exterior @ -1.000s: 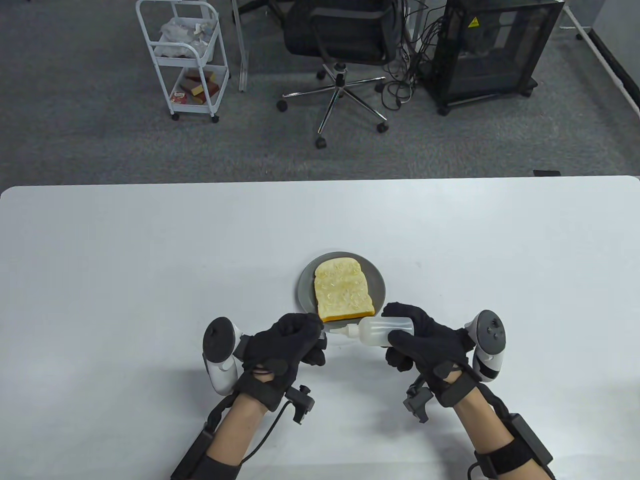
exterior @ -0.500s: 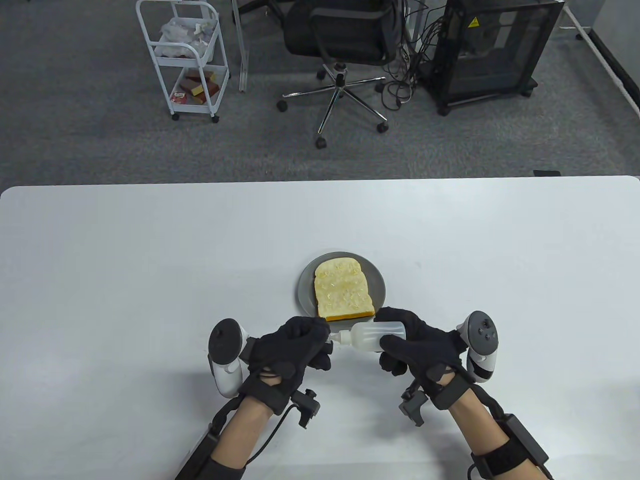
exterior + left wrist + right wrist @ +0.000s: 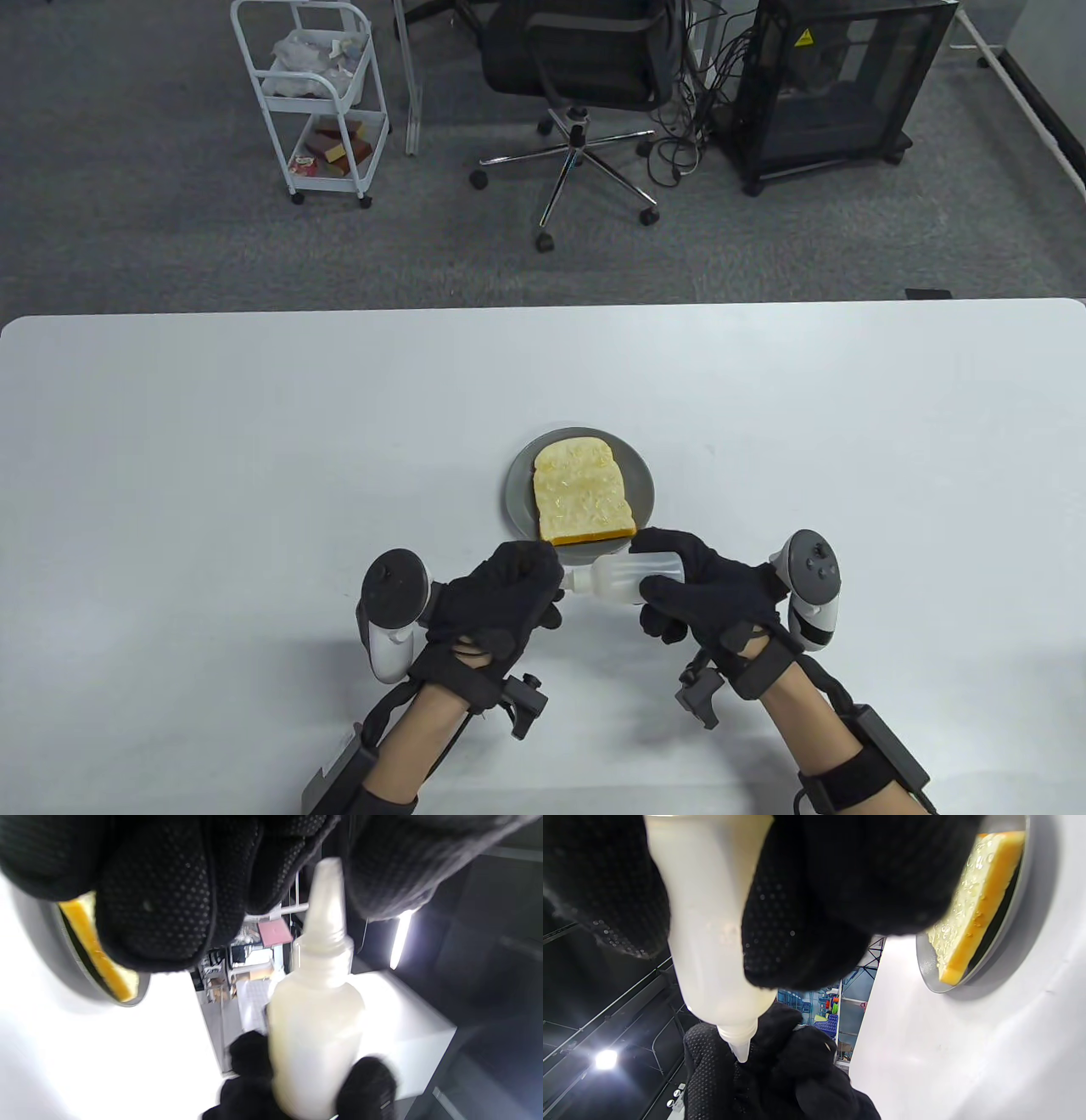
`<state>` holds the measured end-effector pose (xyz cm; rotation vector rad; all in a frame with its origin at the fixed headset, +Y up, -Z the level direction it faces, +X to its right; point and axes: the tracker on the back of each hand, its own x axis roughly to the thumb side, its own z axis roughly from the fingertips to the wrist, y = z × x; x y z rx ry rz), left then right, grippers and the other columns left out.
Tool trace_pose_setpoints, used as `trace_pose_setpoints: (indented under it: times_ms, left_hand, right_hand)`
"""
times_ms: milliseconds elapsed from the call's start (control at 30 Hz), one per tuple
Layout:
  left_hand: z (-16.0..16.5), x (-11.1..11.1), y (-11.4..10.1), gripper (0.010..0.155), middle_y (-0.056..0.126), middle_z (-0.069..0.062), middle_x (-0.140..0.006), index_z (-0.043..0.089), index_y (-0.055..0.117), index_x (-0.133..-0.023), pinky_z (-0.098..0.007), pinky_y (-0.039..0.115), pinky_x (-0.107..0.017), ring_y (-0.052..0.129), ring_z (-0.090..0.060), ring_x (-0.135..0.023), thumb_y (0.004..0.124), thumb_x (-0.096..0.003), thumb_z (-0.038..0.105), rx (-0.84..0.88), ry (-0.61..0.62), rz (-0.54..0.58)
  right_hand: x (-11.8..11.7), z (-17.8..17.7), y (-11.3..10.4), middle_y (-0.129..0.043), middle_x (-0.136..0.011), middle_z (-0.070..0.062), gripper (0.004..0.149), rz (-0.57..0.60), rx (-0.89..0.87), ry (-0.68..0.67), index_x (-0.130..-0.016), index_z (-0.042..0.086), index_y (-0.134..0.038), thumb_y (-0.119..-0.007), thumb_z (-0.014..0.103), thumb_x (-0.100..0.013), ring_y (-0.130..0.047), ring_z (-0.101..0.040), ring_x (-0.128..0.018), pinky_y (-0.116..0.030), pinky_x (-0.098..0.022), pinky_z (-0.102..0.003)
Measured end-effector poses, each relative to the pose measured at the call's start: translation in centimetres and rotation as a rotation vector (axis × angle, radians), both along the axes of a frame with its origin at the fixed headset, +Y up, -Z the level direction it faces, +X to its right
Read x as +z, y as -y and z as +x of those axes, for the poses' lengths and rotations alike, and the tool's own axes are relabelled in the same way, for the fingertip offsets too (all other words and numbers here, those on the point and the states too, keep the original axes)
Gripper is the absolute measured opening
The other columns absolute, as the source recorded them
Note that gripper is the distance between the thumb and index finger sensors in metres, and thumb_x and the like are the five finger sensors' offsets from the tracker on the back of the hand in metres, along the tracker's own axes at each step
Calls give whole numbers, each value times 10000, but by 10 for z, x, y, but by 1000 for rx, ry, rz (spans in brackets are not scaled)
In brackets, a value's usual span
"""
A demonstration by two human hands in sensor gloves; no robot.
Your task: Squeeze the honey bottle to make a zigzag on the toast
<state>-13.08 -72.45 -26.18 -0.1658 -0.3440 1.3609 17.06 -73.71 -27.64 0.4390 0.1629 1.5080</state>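
Observation:
My right hand point(image 3: 660, 570) grips the translucent honey bottle point(image 3: 624, 577) on its side just above the table, nozzle pointing left. My left hand point(image 3: 550, 586) is curled and meets the nozzle tip. In the left wrist view the bare nozzle of the bottle point(image 3: 316, 1035) sits between my thumb and fingers point(image 3: 161, 899); I cannot tell whether they touch it. The right wrist view shows my fingers point(image 3: 797, 921) wrapped around the bottle point(image 3: 712, 942). The toast point(image 3: 583, 492), glistening with droplets, lies on a grey plate point(image 3: 517, 497) just beyond both hands.
The white table point(image 3: 212, 475) stretches wide to the left, the right and beyond the plate. Past its far edge on the floor stand a white cart point(image 3: 314, 93), an office chair point(image 3: 577, 59) and a black cabinet point(image 3: 840, 85).
My right hand has carried the bottle leftward. My left hand has shifted right to meet it, so the nozzle tip, apart from the left hand before, is now at its fingers.

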Motion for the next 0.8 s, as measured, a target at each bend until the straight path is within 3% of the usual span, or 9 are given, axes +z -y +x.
trace_pose_setpoints:
  times_ms: [67,167,233,333,500,600,667,733,800]
  left_hand:
    - [5,-3,-2,498,1027,-161,-599,113,869,-800,-482,874,-312,1085,-259,-305,760,-553,532,-9,67,39]
    - [5,-2,0,527,1082,-64,-317,86,964,-608,-418,906,-155,1052,-139,-14,699,-545,537,-45,8,7]
    - [3,-1,2,545,1090,-29,-238,102,992,-538,-399,912,-110,1033,-109,64,688,-546,553,-62,12,-37]
    - [3,-1,0,524,1078,-80,-331,95,958,-616,-417,899,-180,1043,-140,-31,730,-539,560,-82,23,8]
    - [8,4,-11,478,952,-152,-669,127,762,-853,-453,858,-365,1028,-210,-367,797,-523,471,-120,95,118]
    - [7,4,-7,593,876,-164,-794,126,662,-937,-477,835,-399,1019,-263,-481,813,-533,532,-51,91,62]
    - [5,5,-2,685,899,-223,-733,66,707,-906,-516,815,-361,1018,-321,-424,760,-515,625,-13,7,26]
    - [4,2,0,611,1051,-164,-481,85,909,-718,-480,871,-244,1072,-250,-175,717,-520,629,-35,-2,22]
    - [4,0,-1,515,1060,-114,-396,88,929,-666,-448,885,-206,1055,-183,-87,751,-541,555,-45,48,17]
  right_hand:
    - [0,-2,1,-978,-697,-143,782,9,26,-2,-974,62,-727,-960,574,-432,-1086,-175,-306,-955,-161,-226]
    - [2,-4,2,-979,-700,-144,773,1,19,-3,-973,71,-734,-967,569,-429,-1086,-181,-308,-954,-162,-231]
    - [1,-4,1,-981,-700,-138,769,14,43,-6,-973,81,-738,-966,572,-428,-1085,-179,-313,-955,-165,-229]
    - [1,-5,2,-978,-706,-142,771,13,54,-7,-974,75,-731,-964,570,-431,-1087,-178,-311,-955,-163,-229]
    - [-2,-1,7,-985,-690,-140,775,-45,-4,-18,-964,59,-739,-958,579,-433,-1089,-177,-303,-956,-157,-228]
    - [-2,0,6,-982,-696,-142,774,-47,-28,-14,-967,62,-736,-958,578,-435,-1088,-181,-308,-955,-162,-231]
    - [-1,0,4,-979,-701,-141,775,-29,-9,-18,-970,65,-733,-956,580,-436,-1087,-179,-314,-955,-166,-228]
    - [-1,-1,5,-978,-702,-142,776,-30,-3,-14,-970,63,-732,-957,579,-434,-1086,-181,-316,-955,-167,-231]
    - [-1,-2,6,-975,-704,-151,779,-40,4,-19,-971,57,-730,-956,575,-435,-1086,-188,-318,-954,-169,-236]
